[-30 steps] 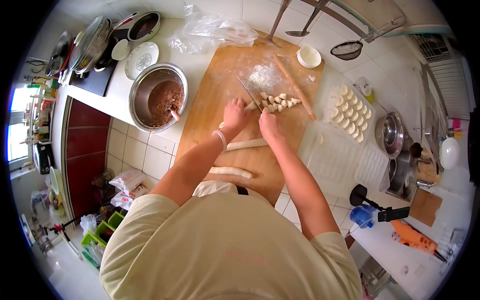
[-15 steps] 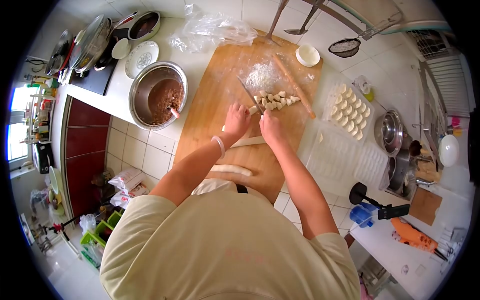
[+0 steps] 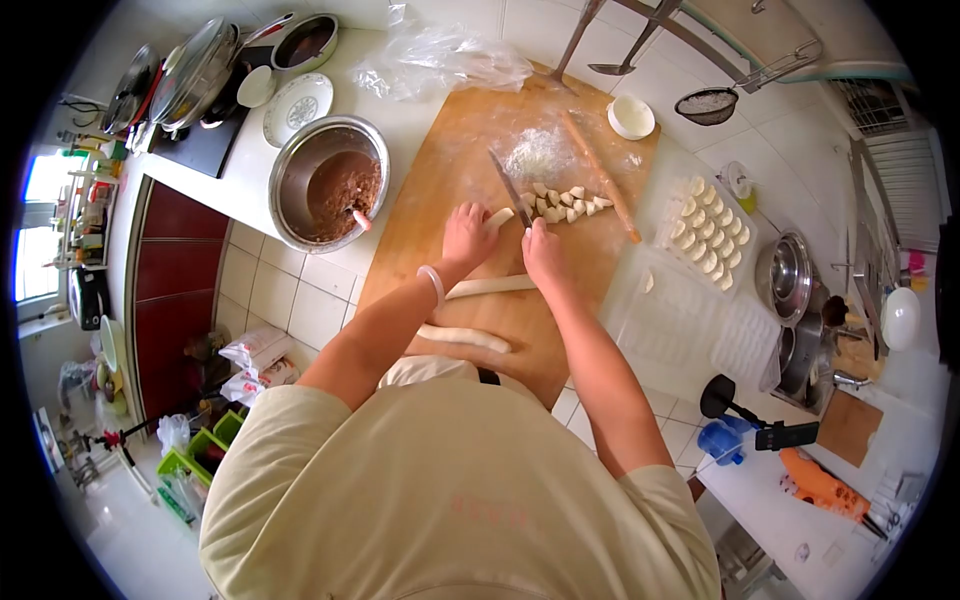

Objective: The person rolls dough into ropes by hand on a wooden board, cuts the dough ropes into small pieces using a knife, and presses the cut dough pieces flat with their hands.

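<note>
My right hand (image 3: 543, 252) is closed round the handle of a knife (image 3: 508, 185), its blade pointing away from me over the wooden board (image 3: 420, 230). My left hand (image 3: 470, 238) rests on a dough rope (image 3: 498, 219), with fingers curled round it; the rope's end pokes out beside the blade. Right of the knife lies a cluster of cut dough pieces (image 3: 566, 204). Two more ropes are nearer my body: a straight dough roll (image 3: 492, 286) and a slightly curved dough strip (image 3: 465, 338). Loose flour (image 3: 534, 153) is heaped beyond the blade.
A rolling pin (image 3: 600, 176) and a small white bowl (image 3: 631, 117) lie at the board's right. Left stands a steel bowl (image 3: 283, 190) of brown filling with a utensil in it. Farther right, a tray of dumplings (image 3: 708, 232) stands near the sink (image 3: 800, 355).
The view has shifted slightly. My left hand has drawn back a little to the left with the dough rope, so a wider gap shows between its end and the knife.
</note>
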A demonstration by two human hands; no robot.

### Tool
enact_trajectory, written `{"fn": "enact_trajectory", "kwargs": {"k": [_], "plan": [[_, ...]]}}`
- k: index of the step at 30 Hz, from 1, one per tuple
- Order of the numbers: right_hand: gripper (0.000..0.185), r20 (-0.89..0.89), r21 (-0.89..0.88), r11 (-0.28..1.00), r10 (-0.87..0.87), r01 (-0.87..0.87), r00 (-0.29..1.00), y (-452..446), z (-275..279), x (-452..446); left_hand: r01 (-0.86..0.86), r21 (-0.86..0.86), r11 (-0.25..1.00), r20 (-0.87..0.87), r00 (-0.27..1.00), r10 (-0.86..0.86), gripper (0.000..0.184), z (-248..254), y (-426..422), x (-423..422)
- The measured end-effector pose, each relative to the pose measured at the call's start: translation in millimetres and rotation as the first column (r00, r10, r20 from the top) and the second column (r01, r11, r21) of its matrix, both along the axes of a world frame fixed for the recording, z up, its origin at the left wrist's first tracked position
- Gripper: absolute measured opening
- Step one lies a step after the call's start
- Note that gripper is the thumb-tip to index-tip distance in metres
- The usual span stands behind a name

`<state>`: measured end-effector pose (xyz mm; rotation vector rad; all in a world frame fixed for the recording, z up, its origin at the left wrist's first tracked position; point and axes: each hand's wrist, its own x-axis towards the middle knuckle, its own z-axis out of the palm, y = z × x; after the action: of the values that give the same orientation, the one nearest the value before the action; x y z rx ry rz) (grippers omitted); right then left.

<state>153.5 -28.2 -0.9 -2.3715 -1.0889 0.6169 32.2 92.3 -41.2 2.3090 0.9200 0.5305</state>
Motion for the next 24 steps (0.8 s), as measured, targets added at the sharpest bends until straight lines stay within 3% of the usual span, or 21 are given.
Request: {"fn": "enact_trajectory", "kwargs": {"k": [4,8,14,17,18,20,24], "plan": [[0.023,0.083,-0.097,0.983,0.165,-0.157,0.983,-2.6,16.0,-0.6,-0.045,-0.027,0.999,-0.044,0.998,0.043,0.023,-4.4,0.3,-0.3],[0.02,0.028,-0.153,0.97,0.196,-0.189,0.98,6.2,20.9,-4.0,-0.052,-0.028,0.998,-0.042,0.998,0.051,0.024,5.3,0.1,-3.7],[0.021,0.054,-0.222,0.966,0.148,-0.133,0.987,18.8,0.8,-6.9,-0.037,-0.011,0.999,-0.146,0.989,0.035,0.026,12.3,0.7,-8.2],[0.022,0.045,-0.175,0.978,0.125,-0.116,0.991,15.7,-4.6,-1.9,-0.07,-0.008,0.997,-0.183,0.981,0.068,0.025,15.0,7.4,1.7],[0.023,0.029,-0.09,0.996,0.031,-0.029,0.999,10.1,-18.2,2.6,-0.064,-0.01,0.998,-0.183,0.981,0.061,0.025,17.6,12.0,8.2],[0.025,0.037,0.012,0.998,-0.069,0.068,0.997,-1.8,-31.1,12.1,-0.036,0.05,0.998,-0.115,0.992,0.042,0.023,23.2,19.8,21.5],[0.026,0.085,-0.085,0.995,-0.042,0.049,0.995,-7.4,-7.5,18.0,0.034,-0.04,0.999,-0.037,0.999,-0.035,0.021,21.2,10.9,25.8]]}}
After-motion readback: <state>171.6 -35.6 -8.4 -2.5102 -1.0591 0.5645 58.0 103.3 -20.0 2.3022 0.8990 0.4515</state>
